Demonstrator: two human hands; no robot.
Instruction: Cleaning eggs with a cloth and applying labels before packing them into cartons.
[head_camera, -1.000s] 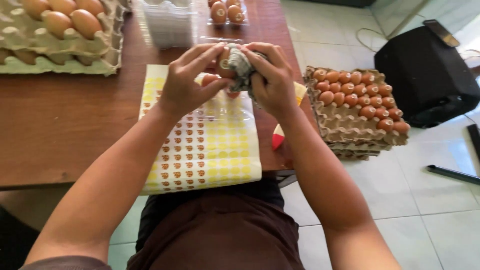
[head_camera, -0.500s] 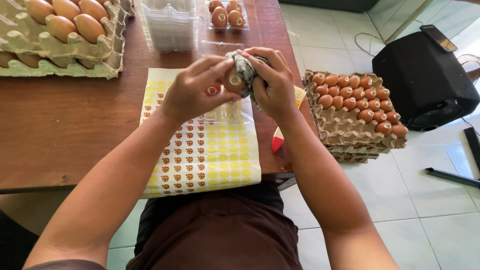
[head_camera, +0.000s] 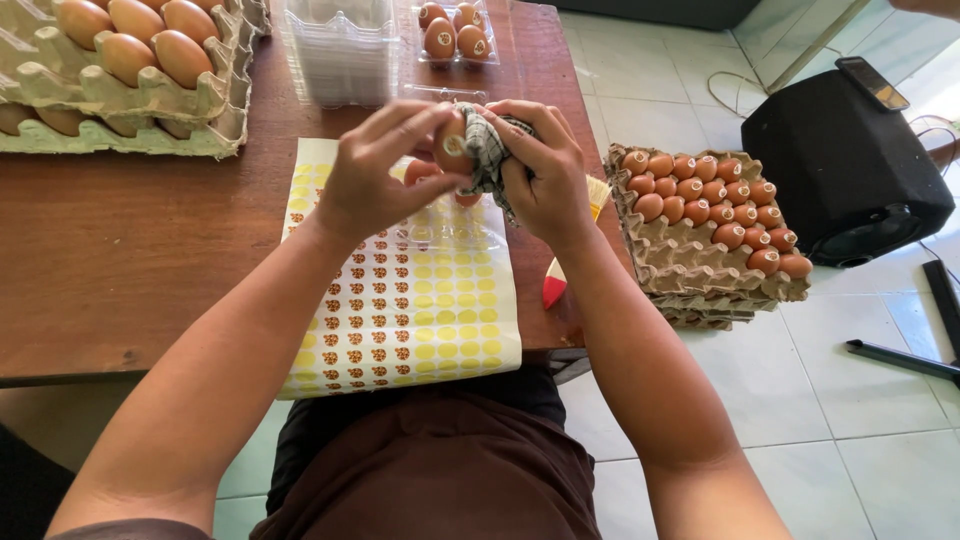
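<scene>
My left hand (head_camera: 375, 170) pinches a brown egg (head_camera: 453, 152) that carries a small round sticker. My right hand (head_camera: 540, 170) presses a checked cloth (head_camera: 488, 152) against that egg. Both hands hover above a yellow sheet of round stickers (head_camera: 400, 310) on the wooden table (head_camera: 120, 260). A clear plastic egg box (head_camera: 445, 225) lies on the sheet under my hands, with at least one egg in it.
Cardboard trays of brown eggs (head_camera: 120, 70) sit at the table's far left. A stack of clear boxes (head_camera: 335, 50) and a clear box with stickered eggs (head_camera: 455, 35) stand at the back. Stacked egg trays (head_camera: 710, 225) and a black speaker (head_camera: 850, 160) are on my right.
Both hands have shifted slightly on the egg and the egg has turned, so that its sticker now faces up. The cloth stays against it.
</scene>
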